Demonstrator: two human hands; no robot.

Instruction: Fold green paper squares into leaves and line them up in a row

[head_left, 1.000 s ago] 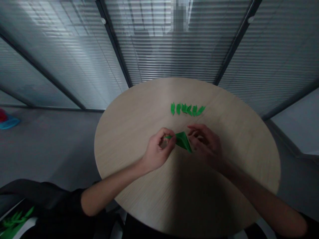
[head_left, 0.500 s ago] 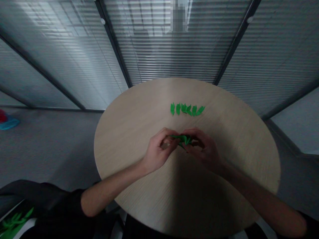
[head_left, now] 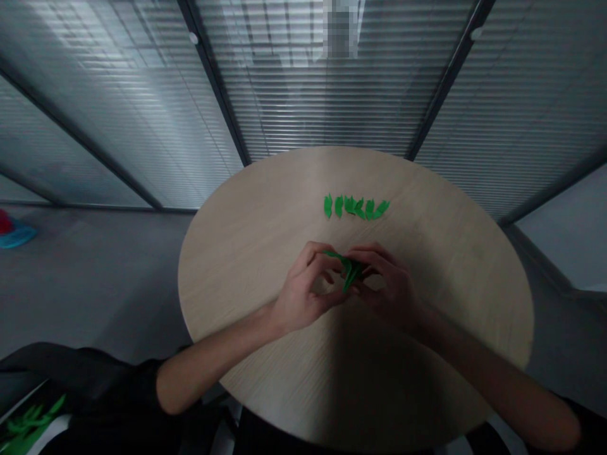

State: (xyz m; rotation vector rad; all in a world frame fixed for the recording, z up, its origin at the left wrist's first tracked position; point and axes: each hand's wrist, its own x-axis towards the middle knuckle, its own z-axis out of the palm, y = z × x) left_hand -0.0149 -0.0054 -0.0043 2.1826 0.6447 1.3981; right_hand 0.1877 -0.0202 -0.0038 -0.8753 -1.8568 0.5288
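Green paper: pinched between left hand and right hand, both closed on it, over mid-table. Risk, as I judged: fingers slipping, a crooked crease or a tear. Folded row lay farther off.

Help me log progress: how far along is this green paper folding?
Done: about six folded green pieces lie in a row on the far side of the round table. In hand: left hand and right hand pinch one more green paper piece between fingertips, above the table's middle. Left: that piece is not yet in the row; more green material shows off the table, lower left, too dim to identify.
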